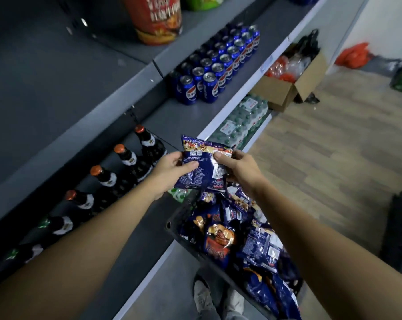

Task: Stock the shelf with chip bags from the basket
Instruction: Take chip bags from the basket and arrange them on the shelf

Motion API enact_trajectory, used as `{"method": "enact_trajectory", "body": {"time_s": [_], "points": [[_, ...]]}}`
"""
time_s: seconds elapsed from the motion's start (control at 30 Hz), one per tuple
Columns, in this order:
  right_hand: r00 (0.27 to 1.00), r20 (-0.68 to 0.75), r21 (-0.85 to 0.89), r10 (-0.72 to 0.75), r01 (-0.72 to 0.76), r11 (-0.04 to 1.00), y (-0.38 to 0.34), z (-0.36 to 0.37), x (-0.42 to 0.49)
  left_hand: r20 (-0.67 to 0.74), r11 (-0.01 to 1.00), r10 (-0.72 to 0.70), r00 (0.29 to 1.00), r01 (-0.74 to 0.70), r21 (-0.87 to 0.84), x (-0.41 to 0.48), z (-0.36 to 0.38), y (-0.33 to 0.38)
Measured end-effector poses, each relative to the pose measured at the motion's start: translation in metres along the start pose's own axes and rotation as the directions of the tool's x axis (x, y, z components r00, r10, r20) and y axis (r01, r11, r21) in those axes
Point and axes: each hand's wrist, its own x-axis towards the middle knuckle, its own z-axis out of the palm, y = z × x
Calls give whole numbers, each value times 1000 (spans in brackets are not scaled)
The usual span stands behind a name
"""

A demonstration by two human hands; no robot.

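Observation:
A blue chip bag (pixel 202 172) with its printed back toward me is held above the front edge of the grey shelf (pixel 172 116). My left hand (pixel 170 172) grips its left side, thumb on top. My right hand (pixel 239 169) pinches its right side. Just below them a dark basket (pixel 183 229) holds several more blue and orange chip bags (pixel 220 241). The basket sits beside the shelf edge, near my feet.
Blue cola cans (pixel 216 70) stand in rows further along the shelf. Dark bottles with orange caps (pixel 126 158) line its back left. Packs of water bottles (pixel 239 121) lie on the lower shelf. An open cardboard box (pixel 290 86) sits on the wooden floor.

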Motion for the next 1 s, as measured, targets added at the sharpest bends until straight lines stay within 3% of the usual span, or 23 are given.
{"method": "enact_trajectory", "body": {"time_s": [0.3,0.53,0.73,1.0], "points": [[976,55,130,-211,202,971,-109,36,-19,-181,978,205,962,-210,-10,-30,-33,96],[930,150,142,-335,315,938,-161,75,-31,-289,952,289,913,-307,-19,-59,-68,137],[896,292,226,-334,275,935,-171,128,-33,-437,937,293,851,-345,-45,-94,-108,137],[805,519,97,-288,279,955,-154,231,-58,-614,942,249,749,-335,-27,-175,-178,108]]}}
